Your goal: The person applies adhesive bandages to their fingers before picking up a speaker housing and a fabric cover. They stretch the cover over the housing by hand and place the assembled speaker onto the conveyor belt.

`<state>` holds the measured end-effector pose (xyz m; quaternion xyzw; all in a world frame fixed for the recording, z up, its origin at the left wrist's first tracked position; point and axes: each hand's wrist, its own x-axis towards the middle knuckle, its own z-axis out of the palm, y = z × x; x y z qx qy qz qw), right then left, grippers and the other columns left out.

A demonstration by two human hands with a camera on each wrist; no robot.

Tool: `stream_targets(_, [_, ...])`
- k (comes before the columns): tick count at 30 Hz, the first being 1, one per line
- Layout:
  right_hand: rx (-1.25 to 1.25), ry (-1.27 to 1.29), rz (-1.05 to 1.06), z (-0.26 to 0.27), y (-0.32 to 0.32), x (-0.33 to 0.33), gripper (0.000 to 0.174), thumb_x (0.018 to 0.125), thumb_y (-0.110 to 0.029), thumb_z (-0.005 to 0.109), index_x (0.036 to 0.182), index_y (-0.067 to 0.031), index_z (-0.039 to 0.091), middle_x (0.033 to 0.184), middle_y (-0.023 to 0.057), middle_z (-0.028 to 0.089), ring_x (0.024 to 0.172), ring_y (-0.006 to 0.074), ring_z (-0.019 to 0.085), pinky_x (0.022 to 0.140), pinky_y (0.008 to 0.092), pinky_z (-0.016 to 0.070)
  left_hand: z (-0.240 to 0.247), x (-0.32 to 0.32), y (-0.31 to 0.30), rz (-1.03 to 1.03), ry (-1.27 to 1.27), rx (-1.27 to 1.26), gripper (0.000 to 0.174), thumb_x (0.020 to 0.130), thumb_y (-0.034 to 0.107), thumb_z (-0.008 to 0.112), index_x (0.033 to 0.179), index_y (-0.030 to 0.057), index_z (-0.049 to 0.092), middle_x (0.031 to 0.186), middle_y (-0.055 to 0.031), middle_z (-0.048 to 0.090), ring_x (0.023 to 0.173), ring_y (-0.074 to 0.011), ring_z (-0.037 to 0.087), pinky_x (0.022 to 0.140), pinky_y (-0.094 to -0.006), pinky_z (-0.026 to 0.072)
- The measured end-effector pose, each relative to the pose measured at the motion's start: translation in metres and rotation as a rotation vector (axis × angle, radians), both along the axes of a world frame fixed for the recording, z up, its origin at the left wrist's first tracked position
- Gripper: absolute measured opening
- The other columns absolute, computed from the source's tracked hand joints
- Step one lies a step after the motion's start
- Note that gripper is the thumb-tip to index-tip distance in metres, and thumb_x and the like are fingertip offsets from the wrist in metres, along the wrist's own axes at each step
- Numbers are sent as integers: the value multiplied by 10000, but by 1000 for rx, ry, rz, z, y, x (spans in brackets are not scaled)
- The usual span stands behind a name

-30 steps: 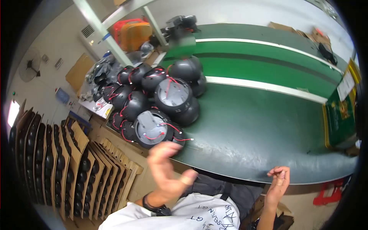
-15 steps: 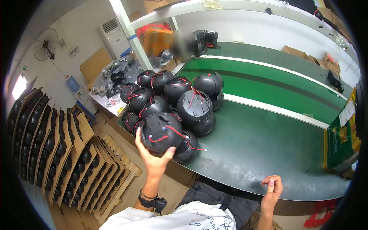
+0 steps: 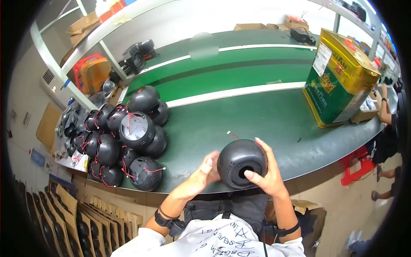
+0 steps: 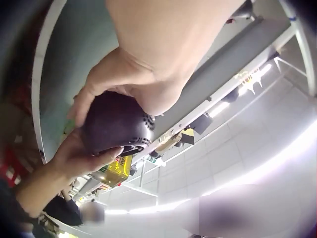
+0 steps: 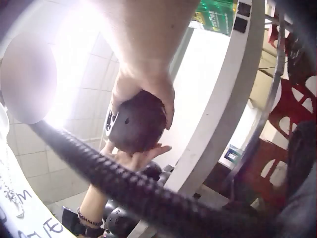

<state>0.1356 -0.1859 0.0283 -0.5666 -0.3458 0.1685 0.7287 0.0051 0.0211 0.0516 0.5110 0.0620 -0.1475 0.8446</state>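
In the head view, a round black plastic housing is at the front edge of the green table, its round hole facing the person. A red wire with a white plug sticks out behind it. The right hand grips the housing from the right, thumb at the hole and fingers over the far side. At its left side is the left hand, fingers extended and slightly blurred. The right wrist view shows the left hand's fingers spread under the housing.
Several similar housings with red wires are piled on the table's left. A green and yellow tin stands at the right. Cardboard racks holding black round parts are at lower left, with a red stool at the right.
The left hand, empty a second ago, picked up a housing from the pile and brought it rightward in front of the body. The right hand now grips it. The head view has turned right.
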Motion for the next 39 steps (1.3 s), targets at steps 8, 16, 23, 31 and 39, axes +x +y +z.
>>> stream_targets(8, [-540, -696, -394, -12, 32, 50, 717, 906, -404, 760, 1436, 5, 504, 1443, 279, 546, 1315, 374, 566, 1088, 417, 452, -50, 37, -6, 250, -685, 1160, 958, 869, 492, 754, 1571, -7, 335, 1638, -244, 287, 1521, -397, 283, 1233, -495, 248])
stream_targets(16, [-292, -112, -740, -27, -149, -11, 362, 932, -229, 755, 1211, -14, 674, 1175, 127, 724, 1074, 229, 707, 941, 359, 562, -30, 13, -53, 425, -421, 1416, 835, 971, 381, 650, 1601, -7, 264, 1619, -230, 325, 1499, -390, 317, 1242, -458, 216])
stream_targets(23, [-663, 443, -1728, -276, -445, -167, 633, 824, -311, 881, 1250, 23, 554, 1108, 174, 666, 1010, 239, 644, 935, 354, 522, -21, -3, -60, 334, -294, 1558, 1253, 648, 289, 950, 1608, -4, 199, 1571, -255, 295, 1468, -436, 290, 1220, -510, 231])
stream_targets(31, [-1374, 671, -1313, -416, -450, -157, 1503, 443, -744, 911, 1606, -110, 201, 1513, 359, 394, 1417, 520, 380, 1174, 606, 319, -50, 13, -34, 530, -415, 1552, 1009, 815, 290, 781, 1629, 67, 228, 1664, -206, 227, 1534, -374, 247, 1248, -507, 219])
stream_targets(39, [-1401, 1142, -956, -526, -417, -103, 1402, 534, -469, 1003, 1621, -439, 118, 1656, 362, 32, 1500, 588, 151, 1186, 611, 331, -72, 17, -14, 599, -496, 1853, 989, 919, 714, 576, 1617, 76, 288, 1648, -194, 290, 1512, -362, 301, 1228, -507, 246])
